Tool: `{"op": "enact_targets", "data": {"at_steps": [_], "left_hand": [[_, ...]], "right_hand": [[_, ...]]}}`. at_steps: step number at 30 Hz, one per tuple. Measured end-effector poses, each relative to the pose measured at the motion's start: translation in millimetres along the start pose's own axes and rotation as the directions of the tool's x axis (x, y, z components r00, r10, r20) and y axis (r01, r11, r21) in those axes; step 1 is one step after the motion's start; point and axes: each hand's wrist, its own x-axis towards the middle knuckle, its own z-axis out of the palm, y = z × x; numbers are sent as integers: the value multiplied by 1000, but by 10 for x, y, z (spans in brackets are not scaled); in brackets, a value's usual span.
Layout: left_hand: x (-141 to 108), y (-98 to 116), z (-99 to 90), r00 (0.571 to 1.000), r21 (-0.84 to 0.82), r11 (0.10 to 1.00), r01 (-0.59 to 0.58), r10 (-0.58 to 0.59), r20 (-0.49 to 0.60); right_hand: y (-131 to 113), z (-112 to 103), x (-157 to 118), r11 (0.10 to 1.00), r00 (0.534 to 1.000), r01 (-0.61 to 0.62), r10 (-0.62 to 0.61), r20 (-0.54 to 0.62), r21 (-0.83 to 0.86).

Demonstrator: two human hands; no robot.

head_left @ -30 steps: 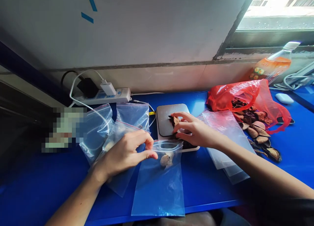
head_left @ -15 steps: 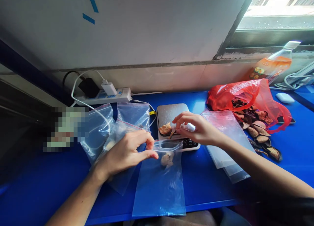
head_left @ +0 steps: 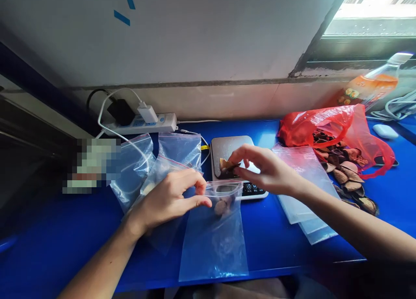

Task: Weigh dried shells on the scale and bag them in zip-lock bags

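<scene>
My left hand (head_left: 183, 195) grips the left edge of a clear zip bag (head_left: 214, 251) near its mouth, which gapes a little. Inside the upper part of this bag are round brownish pieces (head_left: 222, 207). Over the silver plate of a kitchen scale (head_left: 229, 144), my right hand (head_left: 256, 167) pinches a dried, curled brown piece (head_left: 225, 164) between thumb and fingers. Whether that piece still touches the plate I cannot tell. The scale's black button panel (head_left: 255, 188) shows partly behind the bag.
More clear zip bags (head_left: 133, 169) lie at left; a stack of flat bags (head_left: 292, 208) is under my right forearm. At right, a red plastic bag (head_left: 315, 121) spills dried brown pieces (head_left: 347, 177). Behind are a power strip (head_left: 167, 123) with cables and a bottle (head_left: 373, 89).
My right fingers have closed on the dried brown piece on the scale, which is now tilted in their pinch. My left hand keeps its hold on the bag. The view has shifted slightly.
</scene>
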Motion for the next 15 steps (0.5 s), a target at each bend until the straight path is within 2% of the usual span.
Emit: {"op": "enact_targets", "data": {"at_steps": [5,7,12,15], "left_hand": [[1,3,16,999,-35,999,23,-25,-40],[-5,10,27,998,-61,998,34,-37,-43],[-23,39,60,992,-117,990,75,-86,-91],[-16,51,92,987,-159,985,74,-95,-130]], "right_hand": [[-215,33,-87,975,969,199,-180,172,-100],[-238,31,-83,979,954,184,-158,254,-83],[-288,-66,-126,994,901,70,-99,422,83],[-300,-66,-207,999,887,38,-31,460,-6]]}}
